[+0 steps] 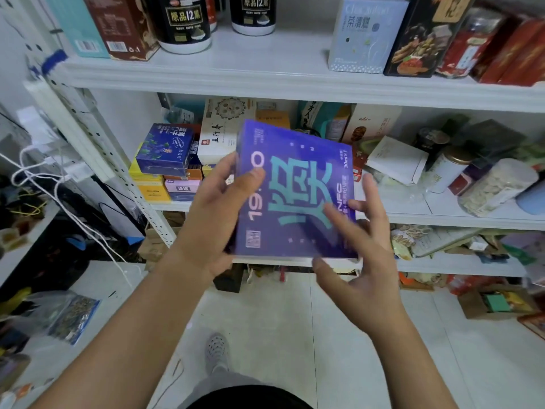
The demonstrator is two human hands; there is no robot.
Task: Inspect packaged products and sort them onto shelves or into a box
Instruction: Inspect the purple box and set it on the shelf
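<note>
We are finding the purple box [295, 196] held up before the middle shelf [442, 221], the left hand [212, 214] pinching its left edge; the right hand [359, 252] is hovering spread, perhaps just touching; a one-sided grip is risking a drop.

The box [295, 196] is flat and purple, printed with one big teal character, white "19.0" and "NFC" lettering, and a small square stamp near one corner. It is held upright with its face to the camera and turned so the print runs sideways, in front of the middle level of the white shelves [206, 81]. The left hand [212, 208] grips its left edge with the thumb on the face, and the right hand [354, 249] touches its lower right corner with fingers spread.
</note>
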